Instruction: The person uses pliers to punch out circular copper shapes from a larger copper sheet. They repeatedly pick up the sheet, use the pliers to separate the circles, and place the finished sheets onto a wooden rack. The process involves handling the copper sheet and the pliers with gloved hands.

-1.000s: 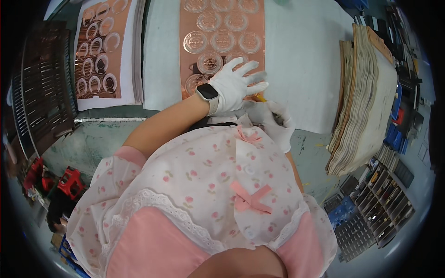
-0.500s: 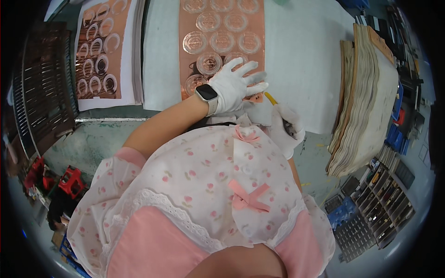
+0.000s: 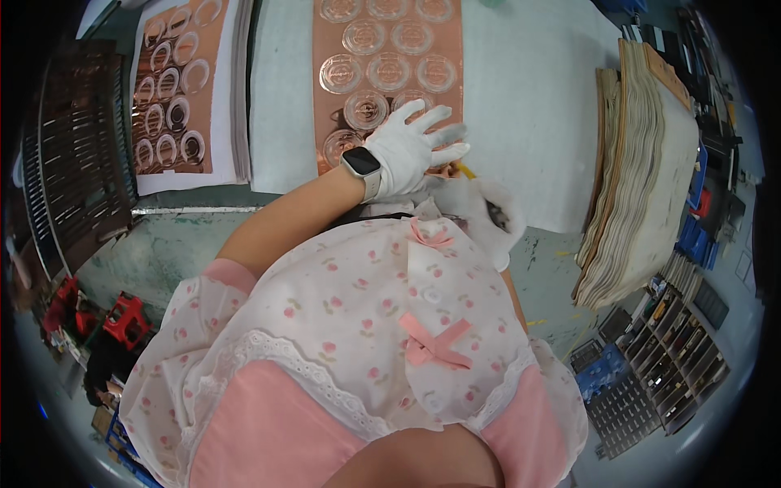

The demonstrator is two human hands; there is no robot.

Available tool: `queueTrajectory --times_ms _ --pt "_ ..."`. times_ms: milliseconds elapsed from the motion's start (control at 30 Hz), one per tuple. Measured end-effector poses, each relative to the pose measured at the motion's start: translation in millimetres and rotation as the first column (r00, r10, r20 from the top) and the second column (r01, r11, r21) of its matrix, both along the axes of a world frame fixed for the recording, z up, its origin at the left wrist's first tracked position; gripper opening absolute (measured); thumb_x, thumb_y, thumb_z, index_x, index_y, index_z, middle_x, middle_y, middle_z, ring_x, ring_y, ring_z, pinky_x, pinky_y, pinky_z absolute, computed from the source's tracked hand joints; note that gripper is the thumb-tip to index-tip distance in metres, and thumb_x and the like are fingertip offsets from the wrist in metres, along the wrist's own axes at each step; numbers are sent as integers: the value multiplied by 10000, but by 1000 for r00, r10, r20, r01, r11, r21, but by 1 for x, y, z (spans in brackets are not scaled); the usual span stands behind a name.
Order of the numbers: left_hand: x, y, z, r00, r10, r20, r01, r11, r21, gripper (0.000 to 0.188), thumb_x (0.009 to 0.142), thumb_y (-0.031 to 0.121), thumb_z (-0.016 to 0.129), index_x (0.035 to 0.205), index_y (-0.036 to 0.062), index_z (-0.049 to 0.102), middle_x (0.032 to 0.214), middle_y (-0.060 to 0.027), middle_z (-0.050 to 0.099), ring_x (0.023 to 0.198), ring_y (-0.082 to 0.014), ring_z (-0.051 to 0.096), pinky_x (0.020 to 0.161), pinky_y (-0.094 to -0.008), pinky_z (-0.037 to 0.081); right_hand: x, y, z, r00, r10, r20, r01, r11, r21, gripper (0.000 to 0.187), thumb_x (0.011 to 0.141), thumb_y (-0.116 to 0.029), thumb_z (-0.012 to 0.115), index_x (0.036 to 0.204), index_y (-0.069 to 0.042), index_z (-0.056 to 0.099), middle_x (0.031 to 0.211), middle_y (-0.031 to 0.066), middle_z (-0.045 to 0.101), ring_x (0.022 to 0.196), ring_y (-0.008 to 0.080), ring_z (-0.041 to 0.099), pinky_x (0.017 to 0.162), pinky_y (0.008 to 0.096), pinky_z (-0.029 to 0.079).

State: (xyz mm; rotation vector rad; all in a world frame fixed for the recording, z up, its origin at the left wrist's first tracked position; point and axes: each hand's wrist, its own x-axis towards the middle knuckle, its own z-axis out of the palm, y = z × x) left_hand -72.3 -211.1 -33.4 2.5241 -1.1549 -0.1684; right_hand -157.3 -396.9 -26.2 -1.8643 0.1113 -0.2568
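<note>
A copper-coloured sheet (image 3: pixel 324 106) with several raised clear round shapes lies on the white-covered table in front of me. My left hand (image 3: pixel 415 150), in a white glove, rests flat on its near right part, fingers spread. Just right of it, my gloved right hand (image 3: pixel 480 207) is closed around a slim yellow tool (image 3: pixel 465 170), whose tip is close to the sheet's near right corner. Most of that tool is hidden by the glove, so its kind does not show. Something dark shows in the same hand.
On the left lies a paper stack (image 3: pixel 242 106) topped by a similar copper sheet (image 3: pixel 195 106). A dark slatted rack (image 3: pixel 81 154) stands beyond it. At right is a tall stack of worn boards or paper (image 3: pixel 643 171). Red stools (image 3: pixel 126 317) and a person (image 3: pixel 106 370) are lower left.
My right hand has shifted left and slightly up, bringing the yellow tool nearer my left hand and the sheet's corner. My left hand has stayed nearly still.
</note>
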Motion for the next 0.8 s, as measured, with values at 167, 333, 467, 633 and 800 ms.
queueTrajectory --times_ms 167,333,467,633,800 --pt "1 0 8 1000 -28 -7 28 998 48 553 845 452 540 1333 212 437 1405 -40 396 1313 -274 310 1069 -481 228 1 2 4 979 70 -194 -60 997 56 121 791 56 655 867 -31 622 758 13 613 590 34 490 522 176 404" --pt "2 10 15 957 215 -196 -246 958 -151 510 893 331 525 1355 140 420 1388 -75 419 1258 -279 397 1053 -403 302 29 -5 27 878 -159 -451 276 938 208 110 866 -111 630 874 -1 632 644 23 566 509 44 485 415 194 361" --pt "-10 74 7 668 220 -711 -744 202 -637 451 962 196 434 1347 -33 384 1335 -121 482 1241 -188 442 1057 -317 349 50 -30 37 734 27 -679 298 885 358 427 915 -395 535 894 19 636 521 24 501 392 70 406 351 204 247" --pt "-22 149 23 104 30 -994 -971 -215 -108 455 976 327 387 1275 -3 475 1241 -165 544 1104 -232 551 957 -336 423 61 -21 23 695 167 -700 273 839 472 537 909 -501 494 903 17 637 493 11 473 366 74 379 343 202 204" --pt "-46 162 23 -163 145 -976 -977 117 180 498 950 414 432 1134 -26 575 985 -106 665 753 -164 644 668 -264 509 67 9 35 682 130 -720 86 963 255 317 883 -311 614 943 1 626 550 16 522 411 62 425 388 195 294"
